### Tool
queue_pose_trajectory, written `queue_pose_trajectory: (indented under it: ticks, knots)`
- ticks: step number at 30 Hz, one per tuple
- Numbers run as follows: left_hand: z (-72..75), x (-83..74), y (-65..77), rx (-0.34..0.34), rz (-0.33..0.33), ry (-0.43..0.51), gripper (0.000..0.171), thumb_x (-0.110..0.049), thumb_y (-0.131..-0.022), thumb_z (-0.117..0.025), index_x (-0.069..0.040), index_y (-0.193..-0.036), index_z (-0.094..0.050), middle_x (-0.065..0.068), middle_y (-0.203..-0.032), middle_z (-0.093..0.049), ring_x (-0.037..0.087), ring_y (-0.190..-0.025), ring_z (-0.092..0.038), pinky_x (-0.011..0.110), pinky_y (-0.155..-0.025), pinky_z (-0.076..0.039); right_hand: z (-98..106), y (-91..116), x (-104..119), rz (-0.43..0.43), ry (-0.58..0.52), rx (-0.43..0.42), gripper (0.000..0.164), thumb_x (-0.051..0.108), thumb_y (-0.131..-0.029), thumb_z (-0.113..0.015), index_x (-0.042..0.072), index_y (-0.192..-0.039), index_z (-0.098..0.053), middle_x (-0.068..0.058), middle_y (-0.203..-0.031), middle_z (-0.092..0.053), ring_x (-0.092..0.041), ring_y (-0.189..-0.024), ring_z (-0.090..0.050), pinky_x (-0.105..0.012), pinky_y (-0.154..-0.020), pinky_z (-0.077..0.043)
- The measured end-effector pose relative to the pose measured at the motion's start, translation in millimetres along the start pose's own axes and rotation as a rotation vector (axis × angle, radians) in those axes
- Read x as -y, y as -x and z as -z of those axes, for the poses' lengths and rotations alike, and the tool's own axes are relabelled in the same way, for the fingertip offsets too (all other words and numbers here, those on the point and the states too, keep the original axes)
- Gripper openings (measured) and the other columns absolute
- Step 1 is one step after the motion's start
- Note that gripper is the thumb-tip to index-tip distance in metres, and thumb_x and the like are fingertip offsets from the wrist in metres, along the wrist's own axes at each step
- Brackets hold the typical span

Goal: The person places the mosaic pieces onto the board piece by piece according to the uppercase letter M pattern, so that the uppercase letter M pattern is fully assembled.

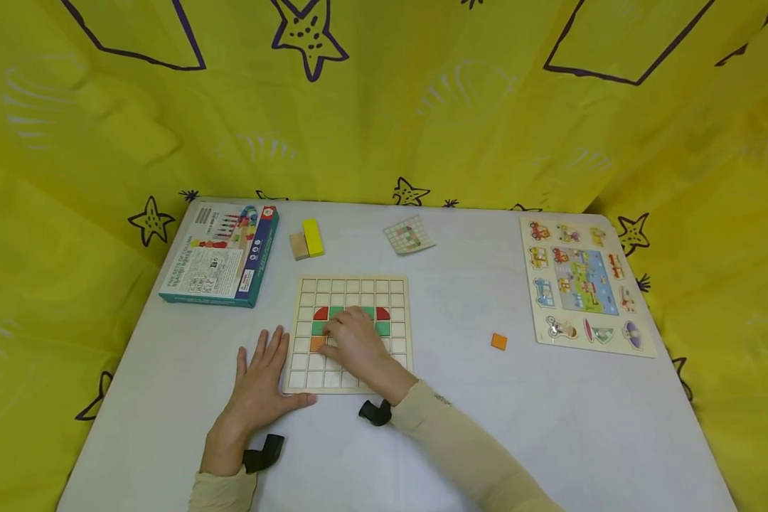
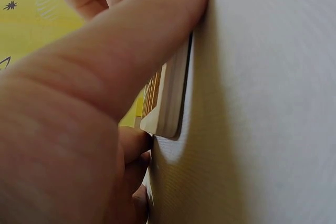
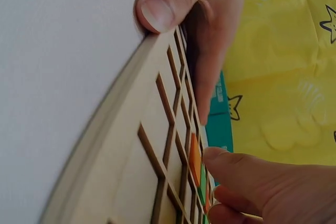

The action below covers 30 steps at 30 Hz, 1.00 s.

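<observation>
A square wooden grid board (image 1: 299, 384) lies on the table, with red quarter-round tiles (image 1: 382, 313), green tiles (image 1: 382, 328) and an orange square tile (image 1: 318, 344) in its cells. Over the board's middle is my right hand (image 1: 358, 347), fingers bent and thumb tip close beside the orange tile (image 3: 195, 156). The hand covers several cells, and whether it pinches a tile is hidden. My left hand (image 1: 262, 384) rests spread on the table at the board's left side. Its thumb (image 3: 160, 11) lies against the near left corner of the board.
Behind the board lie yellow and plain wooden blocks (image 1: 313, 237) and a pattern card (image 1: 409, 235). A boxed set (image 1: 220, 254) stands at the back left. To the right are a loose orange tile (image 1: 499, 341) and a vehicle puzzle board (image 1: 585, 287). Yellow curtains (image 1: 384, 107) surround the table.
</observation>
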<state>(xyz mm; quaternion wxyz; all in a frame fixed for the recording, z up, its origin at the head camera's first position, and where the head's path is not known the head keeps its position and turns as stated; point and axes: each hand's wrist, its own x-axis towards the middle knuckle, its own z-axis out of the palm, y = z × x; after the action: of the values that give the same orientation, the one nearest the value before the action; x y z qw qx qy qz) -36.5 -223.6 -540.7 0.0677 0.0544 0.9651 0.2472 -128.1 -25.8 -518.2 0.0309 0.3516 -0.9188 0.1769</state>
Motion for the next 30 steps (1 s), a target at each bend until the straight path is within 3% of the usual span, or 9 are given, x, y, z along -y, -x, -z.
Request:
queue_pose_trajectory:
  ticks: [17,24,30]
  knots:
    - [-3.4,3.5,-1.0,0.002,0.026,0.012,0.128,-0.067,-0.064,-0.079,0.002,-0.154,-0.020,0.018,-0.161,-0.012,0.035,-0.147,0.005,0.058,-0.108,0.015,33.2,33.2,-59.8,-0.070,-0.076,-0.114,0.025,0.030,-0.081,-0.081,0.010,-0.094,-0.074,0.000,-0.090,-0.066,-0.021,-0.088,-0.054,-0.041,-0.095,-0.039]
    - [-4.6,2.8,-1.2,-0.001,0.023,0.019,0.128,-0.068,-0.063,-0.078,0.002,-0.154,-0.020,0.018,-0.160,-0.012,0.035,-0.147,0.005,0.058,-0.108,0.016,46.8,54.5,-82.7,-0.164,-0.089,-0.105,0.027,0.027,-0.082,-0.081,0.006,-0.098,-0.075,-0.003,-0.094,-0.067,-0.023,-0.090,-0.054,-0.041,-0.095,-0.038]
    - [-3.3,1.3,-1.5,0.002,0.023,0.019,0.128,-0.067,-0.064,-0.079,0.002,-0.153,-0.020,0.019,-0.160,-0.012,0.034,-0.147,0.006,0.059,-0.108,0.015,55.3,83.6,-110.6,-0.244,-0.085,-0.153,0.026,0.021,-0.081,-0.082,0.004,-0.099,-0.075,-0.005,-0.096,-0.067,-0.025,-0.092,-0.055,-0.041,-0.092,-0.039]
